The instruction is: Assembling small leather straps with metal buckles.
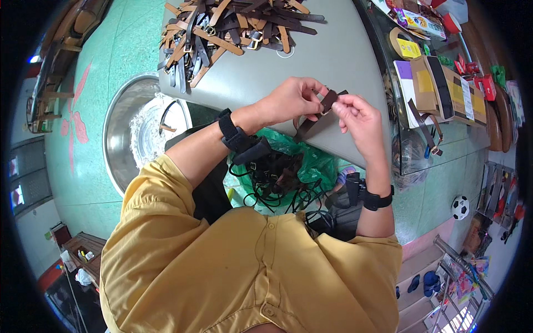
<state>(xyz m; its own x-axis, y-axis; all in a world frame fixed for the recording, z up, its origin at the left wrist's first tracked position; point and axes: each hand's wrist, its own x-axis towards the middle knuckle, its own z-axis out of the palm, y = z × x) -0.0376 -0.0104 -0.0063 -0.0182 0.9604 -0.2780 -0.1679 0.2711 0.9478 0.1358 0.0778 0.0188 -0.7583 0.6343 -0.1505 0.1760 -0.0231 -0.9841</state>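
Yellow shirt fabric (233, 272) fills the lower part of the view, being nearest to the camera, and both forearms rise from it toward the grey worktop (338, 55). A black band with a small device is worn on each wrist.

Above the near edge of the worktop a dark brown leather strap (321, 114) is held between the two hands. The left hand (291, 100) is closed on the upper end of the strap, which is pinched between thumb and fingers. The right hand (358, 119) grips the same end from the other side with its fingertips, the remaining fingers being curled. The strap is narrow and flat, of a dark chocolate colour with a matt surface; its short upper end stands between the fingers, and the long part hangs down and to the left, lying against the worktop edge. Whether a buckle is fixed on it cannot be told.

At the far edge of the worktop a pile of straps (227, 30) is seen, in tan, dark brown and grey, many with metal buckles. Below the hands, off the worktop, a green plastic bag (311, 161) is open with dark straps and black cords in it. A large steel basin (125, 130) stands on the green floor beyond the left edge of the worktop. Cardboard boxes (444, 89) are stacked on a glass surface at the right.
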